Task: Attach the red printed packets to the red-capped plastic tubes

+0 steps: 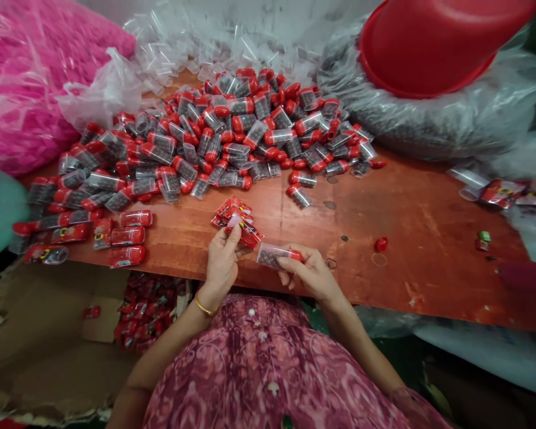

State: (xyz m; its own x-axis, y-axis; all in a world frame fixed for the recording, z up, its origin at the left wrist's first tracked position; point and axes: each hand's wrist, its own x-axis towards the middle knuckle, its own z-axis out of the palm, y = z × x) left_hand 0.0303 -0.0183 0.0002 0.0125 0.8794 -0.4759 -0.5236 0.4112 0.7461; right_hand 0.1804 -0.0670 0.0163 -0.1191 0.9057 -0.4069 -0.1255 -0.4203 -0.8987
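Observation:
Between the thumb and fingers of my left hand (223,253) is a red printed wrapper sleeve (250,234). My right hand (312,273) grips a clear tube (270,255) with a red cap, filled with dark brown balls; it lies almost level, its clear end close to the sleeve. Just beyond my left hand, a small stack of red printed sleeves (233,208) rests on the table. Several wrapped tubes (128,235) lie at the left front edge. A large heap of unwrapped red-capped tubes (232,128) spreads across the back of the wooden table (411,220).
Below the table at left, an open cardboard box (40,322) holds many wrapped red pieces (145,313). A bag of pink pieces (36,77) stands at the back left. A red tub (429,47) sits on a plastic bag of dark pieces (411,128). A small red cap (381,243) lies at right.

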